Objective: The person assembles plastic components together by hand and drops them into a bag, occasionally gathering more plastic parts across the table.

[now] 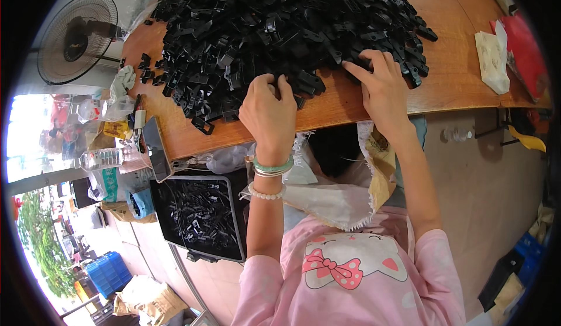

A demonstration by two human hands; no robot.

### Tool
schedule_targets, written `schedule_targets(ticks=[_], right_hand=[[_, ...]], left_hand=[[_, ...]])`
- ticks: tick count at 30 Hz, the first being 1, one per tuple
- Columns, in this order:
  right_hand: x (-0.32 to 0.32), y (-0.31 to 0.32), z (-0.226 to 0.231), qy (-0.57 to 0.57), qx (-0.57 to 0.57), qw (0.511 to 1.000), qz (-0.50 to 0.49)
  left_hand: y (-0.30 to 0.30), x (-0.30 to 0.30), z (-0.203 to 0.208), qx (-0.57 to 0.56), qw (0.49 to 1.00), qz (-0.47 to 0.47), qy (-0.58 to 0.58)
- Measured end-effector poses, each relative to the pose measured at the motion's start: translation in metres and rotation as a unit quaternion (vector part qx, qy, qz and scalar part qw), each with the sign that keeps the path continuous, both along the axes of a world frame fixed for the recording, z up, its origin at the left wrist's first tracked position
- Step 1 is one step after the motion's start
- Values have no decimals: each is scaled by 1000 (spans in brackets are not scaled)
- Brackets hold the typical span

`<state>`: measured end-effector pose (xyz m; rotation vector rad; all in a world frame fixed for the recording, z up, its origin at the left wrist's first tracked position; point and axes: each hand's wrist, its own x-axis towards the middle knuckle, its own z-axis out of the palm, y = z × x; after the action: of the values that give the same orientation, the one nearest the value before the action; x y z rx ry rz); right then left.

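A big heap of small black plastic parts [274, 28] covers the middle of the wooden table [450, 10]. At the heap's near edge my left hand [269, 115] has its thumb and fingers closed at a black plastic part; the fingertips are partly hidden among the pieces. My right hand [380, 89] is a little to the right, thumb and fingers curled round black parts at the edge of the heap. Below the table edge, in front of my body, hangs a white woven sack [336, 203] with frayed edges and a dark inside.
A black crate [225, 253] of small black pieces stands left below the table. A phone [156, 147] leans at the table's left edge, near a plastic bottle [102, 159]. A fan [78, 38] stands far left. A tissue pack [492, 63] and red bag [526, 51] lie right.
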<state>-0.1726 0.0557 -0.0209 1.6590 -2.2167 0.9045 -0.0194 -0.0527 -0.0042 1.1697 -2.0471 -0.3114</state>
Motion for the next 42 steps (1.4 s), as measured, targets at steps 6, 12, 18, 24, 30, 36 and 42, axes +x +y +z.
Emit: schedule_targets(ticks=[6, 12, 18, 24, 30, 36, 42], right_hand=[[13, -1, 1, -12, -28, 998, 49], [30, 12, -17, -223, -101, 968, 46], [57, 42, 3, -548, -144, 822, 65], [54, 34, -8, -417, -77, 885, 191], [46, 33, -15, -458, -74, 871, 162], [48, 36, -11, -411, -54, 900, 136], [59, 43, 1, -459, -32, 879, 126]], left_hand=[[9, 12, 6, 79, 977, -63, 187], [34, 46, 5, 493, 761, -227, 354], [52, 42, -9, 570, 709, -271, 314], [57, 41, 6, 552, 682, -263, 401], [60, 45, -5, 488, 683, -323, 437], [64, 46, 7, 484, 708, -296, 421], [69, 38, 14, 172, 907, -292, 251]])
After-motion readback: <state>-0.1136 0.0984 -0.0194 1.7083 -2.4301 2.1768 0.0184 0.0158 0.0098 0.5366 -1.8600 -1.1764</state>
